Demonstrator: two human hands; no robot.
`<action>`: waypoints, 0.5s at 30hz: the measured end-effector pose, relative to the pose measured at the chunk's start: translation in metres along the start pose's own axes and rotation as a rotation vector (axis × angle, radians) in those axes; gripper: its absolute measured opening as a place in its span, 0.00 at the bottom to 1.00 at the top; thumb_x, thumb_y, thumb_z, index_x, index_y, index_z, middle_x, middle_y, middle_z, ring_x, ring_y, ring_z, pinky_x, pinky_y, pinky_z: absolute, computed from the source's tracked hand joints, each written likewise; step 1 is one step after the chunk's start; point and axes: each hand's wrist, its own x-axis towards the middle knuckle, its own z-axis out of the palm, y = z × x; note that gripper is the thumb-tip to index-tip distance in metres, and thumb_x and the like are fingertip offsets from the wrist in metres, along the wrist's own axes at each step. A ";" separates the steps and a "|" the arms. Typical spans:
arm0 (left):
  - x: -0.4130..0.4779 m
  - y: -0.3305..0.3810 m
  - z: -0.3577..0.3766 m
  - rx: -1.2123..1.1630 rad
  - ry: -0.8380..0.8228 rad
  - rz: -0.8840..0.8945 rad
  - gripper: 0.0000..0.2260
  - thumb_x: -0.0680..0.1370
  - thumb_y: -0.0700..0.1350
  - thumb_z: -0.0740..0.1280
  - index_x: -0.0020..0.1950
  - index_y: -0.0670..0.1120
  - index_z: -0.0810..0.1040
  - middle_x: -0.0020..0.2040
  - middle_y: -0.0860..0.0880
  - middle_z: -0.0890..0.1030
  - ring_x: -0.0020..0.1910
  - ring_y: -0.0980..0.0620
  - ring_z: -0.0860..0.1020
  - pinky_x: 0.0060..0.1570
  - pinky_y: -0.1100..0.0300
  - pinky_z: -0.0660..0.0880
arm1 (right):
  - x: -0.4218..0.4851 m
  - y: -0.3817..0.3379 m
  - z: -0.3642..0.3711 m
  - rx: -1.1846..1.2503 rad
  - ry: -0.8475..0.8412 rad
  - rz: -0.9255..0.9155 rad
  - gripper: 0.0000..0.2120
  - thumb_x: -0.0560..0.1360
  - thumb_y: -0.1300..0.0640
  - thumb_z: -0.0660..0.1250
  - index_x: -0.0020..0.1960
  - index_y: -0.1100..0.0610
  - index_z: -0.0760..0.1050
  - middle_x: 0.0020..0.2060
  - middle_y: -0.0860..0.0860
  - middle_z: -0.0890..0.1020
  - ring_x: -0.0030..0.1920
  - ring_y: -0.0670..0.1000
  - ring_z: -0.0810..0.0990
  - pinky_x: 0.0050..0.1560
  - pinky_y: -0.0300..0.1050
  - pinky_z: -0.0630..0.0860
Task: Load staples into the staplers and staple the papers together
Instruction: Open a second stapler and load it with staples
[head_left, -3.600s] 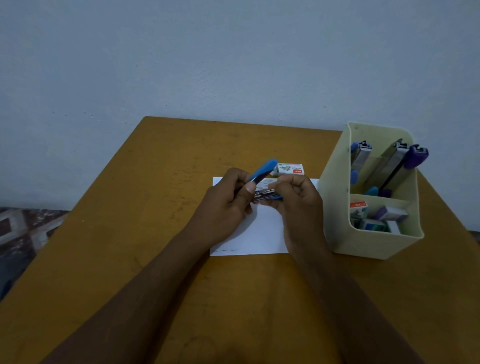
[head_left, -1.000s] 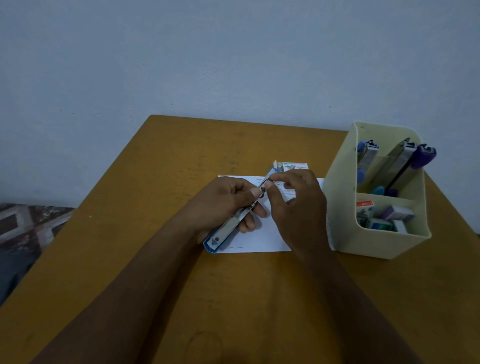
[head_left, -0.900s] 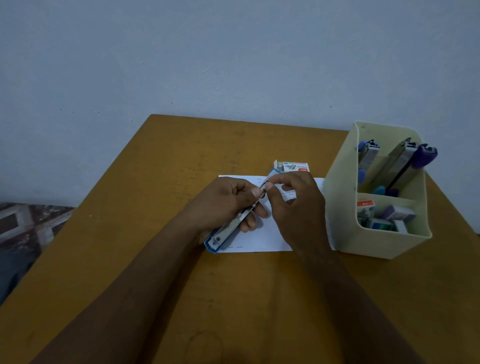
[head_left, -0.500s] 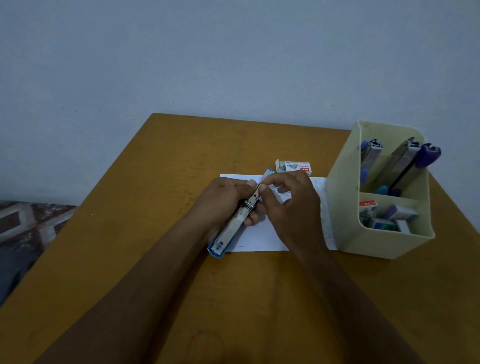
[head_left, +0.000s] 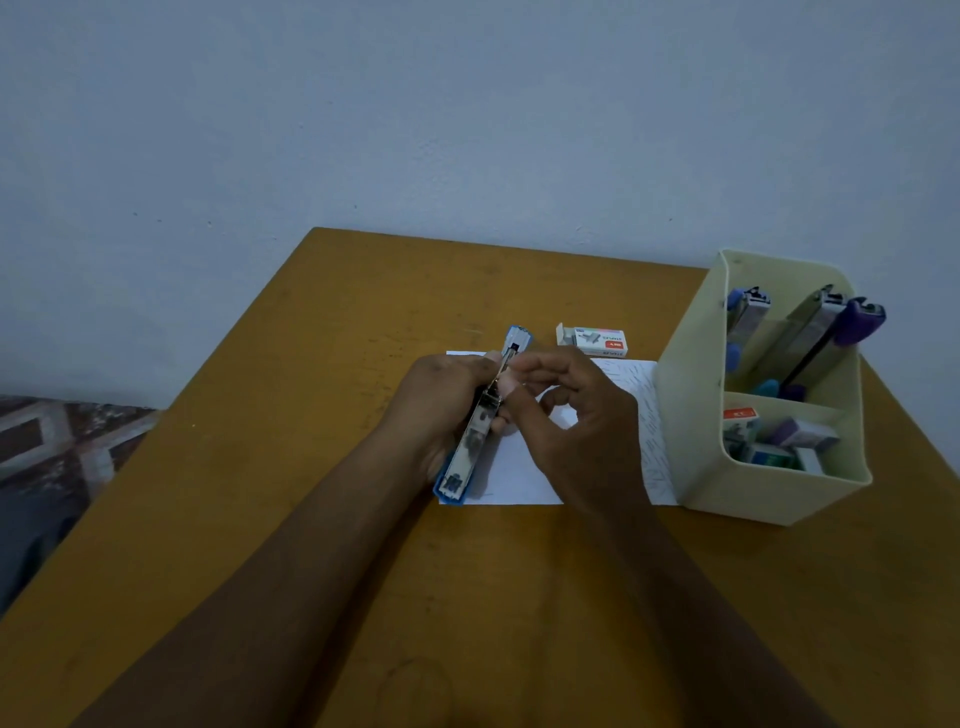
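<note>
Vs half-second ago: blue stapler (head_left: 475, 441) swung straighter, far blue tip now pokes past knuckles. Left hand (head_left: 441, 395) wrapped round stapler middle, holds it over paper (head_left: 519, 478). Right hand (head_left: 576, 431) curled, thumb and forefinger pinch metal rail; staple strip between them, cannot tell. Stapler hinged open flat, rail up. Staple box (head_left: 592, 340) beyond paper.

Pretty dim, flat bluish light, soft shadows, slight blur overall, wide-angle bending the desk (head_left: 332, 332) edges.

The wooden table (head_left: 363, 338) bears paper (head_left: 524, 478), a staple box (head_left: 595, 340) and an organizer (head_left: 691, 415).
</note>
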 end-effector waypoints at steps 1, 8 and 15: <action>-0.001 0.000 0.001 -0.013 -0.006 0.011 0.08 0.78 0.39 0.65 0.50 0.35 0.80 0.35 0.39 0.77 0.28 0.48 0.74 0.30 0.58 0.72 | 0.000 -0.001 -0.001 0.029 -0.002 0.014 0.06 0.72 0.59 0.70 0.47 0.51 0.78 0.39 0.41 0.82 0.40 0.42 0.81 0.38 0.35 0.75; -0.001 -0.001 0.000 0.077 -0.090 0.101 0.12 0.81 0.45 0.62 0.44 0.39 0.79 0.29 0.46 0.78 0.23 0.53 0.73 0.24 0.63 0.71 | 0.003 0.006 -0.002 0.105 0.013 0.143 0.04 0.75 0.55 0.64 0.47 0.48 0.76 0.40 0.45 0.82 0.42 0.45 0.81 0.41 0.42 0.78; -0.002 -0.004 0.003 0.072 -0.120 0.169 0.12 0.82 0.44 0.60 0.45 0.40 0.79 0.30 0.46 0.75 0.26 0.53 0.72 0.25 0.62 0.71 | 0.004 0.005 -0.005 0.181 -0.073 0.189 0.05 0.73 0.62 0.68 0.46 0.53 0.78 0.37 0.48 0.83 0.38 0.43 0.81 0.40 0.37 0.77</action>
